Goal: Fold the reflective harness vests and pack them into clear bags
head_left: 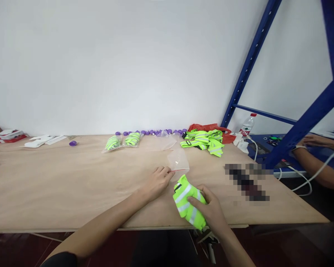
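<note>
A folded neon-yellow strap bundle [188, 203] with silver stripes is gripped in my right hand [208, 207], over the table's front edge. My left hand [159, 182] rests on the wooden table [72, 185], its fingers closed at the near left corner of a clear zip bag [178, 160] with a red line along its opening. The bag lies flat, just beyond the bundle. Two clear bags holding striped neon bundles, one on the left [113, 142] and one on the right [132, 139], lie further back.
Loose neon straps [206, 141] and a red plastic bag [227, 136] lie at the back right. Purple rolls [147, 132] line the wall. A bottle [247, 125] stands beside a blue metal frame [250, 61]. Another person's arms [320, 163] show at far right.
</note>
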### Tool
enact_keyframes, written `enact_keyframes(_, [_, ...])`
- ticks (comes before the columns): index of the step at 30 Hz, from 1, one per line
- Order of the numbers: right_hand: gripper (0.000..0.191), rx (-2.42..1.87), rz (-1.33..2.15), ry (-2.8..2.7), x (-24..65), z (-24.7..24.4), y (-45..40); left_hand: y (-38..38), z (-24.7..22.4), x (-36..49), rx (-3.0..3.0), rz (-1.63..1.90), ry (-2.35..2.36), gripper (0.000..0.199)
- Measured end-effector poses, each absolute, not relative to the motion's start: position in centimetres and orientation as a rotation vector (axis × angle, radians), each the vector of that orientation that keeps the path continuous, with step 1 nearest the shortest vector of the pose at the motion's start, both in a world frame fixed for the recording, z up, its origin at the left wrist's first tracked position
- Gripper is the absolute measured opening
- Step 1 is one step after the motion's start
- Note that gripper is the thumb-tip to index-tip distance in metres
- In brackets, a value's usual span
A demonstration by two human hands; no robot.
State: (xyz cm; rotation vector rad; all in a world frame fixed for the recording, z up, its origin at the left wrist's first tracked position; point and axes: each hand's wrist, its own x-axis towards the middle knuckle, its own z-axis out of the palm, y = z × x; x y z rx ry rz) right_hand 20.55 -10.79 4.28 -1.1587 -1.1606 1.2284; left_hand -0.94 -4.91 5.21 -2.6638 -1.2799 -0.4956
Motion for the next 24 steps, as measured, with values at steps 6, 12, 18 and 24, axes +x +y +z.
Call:
enact_keyframes(6, [0.041, -1.171, 1.304, -1.223, 21.6, 3.3, -8.9, -6.6, 6.8, 0.8, -2.631, -0.331, -1.180, 0.039])
enact_keyframes(12, [0.047, -1.111, 1.400, -1.285, 22.4, 3.1, -8.2, -7.6, 7.4, 2.0, -2.695, -0.278, -1.146, 0.047])
enact_keyframes(18, [0.045, -1.138, 1.321, -1.012, 22.1, 3.0, -8.0, -7.7, 6.3, 1.6, -2.845, -0.455, -1.109, 0.074])
enact_keyframes(24, [0.063, -1.107, 1.293, -0.874, 21.5, 2.6, -8.0, -7.8, 5.6, 0.7, -2.877, -0.858, -1.019, 0.060])
